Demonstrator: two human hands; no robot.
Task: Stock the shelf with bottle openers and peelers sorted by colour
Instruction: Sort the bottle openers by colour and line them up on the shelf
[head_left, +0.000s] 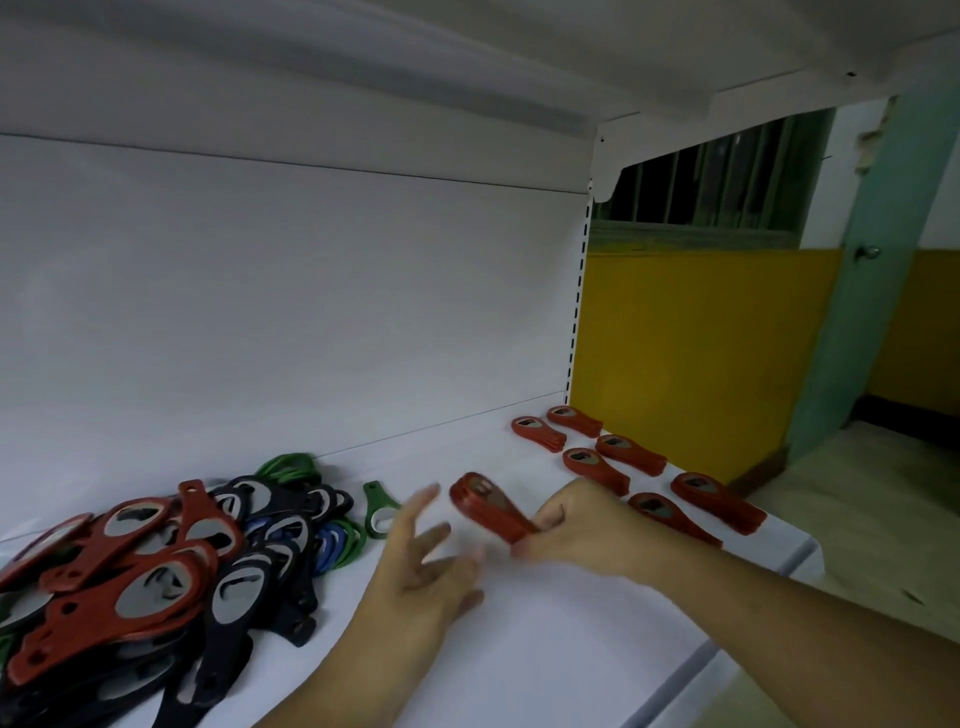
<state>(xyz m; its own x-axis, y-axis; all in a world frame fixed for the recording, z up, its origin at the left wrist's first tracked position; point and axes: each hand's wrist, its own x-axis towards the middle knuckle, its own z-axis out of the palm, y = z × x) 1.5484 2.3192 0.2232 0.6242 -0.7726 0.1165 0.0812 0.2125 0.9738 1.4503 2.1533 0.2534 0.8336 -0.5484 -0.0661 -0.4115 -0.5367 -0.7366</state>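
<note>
Your right hand (582, 525) pinches a small stack of red plastic bottle openers (491, 506) by the handle ends, apparently to join the red rows, while your left hand (426, 561) hovers empty, fingers spread.

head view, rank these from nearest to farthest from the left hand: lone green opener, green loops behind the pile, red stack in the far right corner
1. lone green opener, just beyond the left hand
2. green loops, behind the pile, further left
3. corner red stack, far back right
</note>
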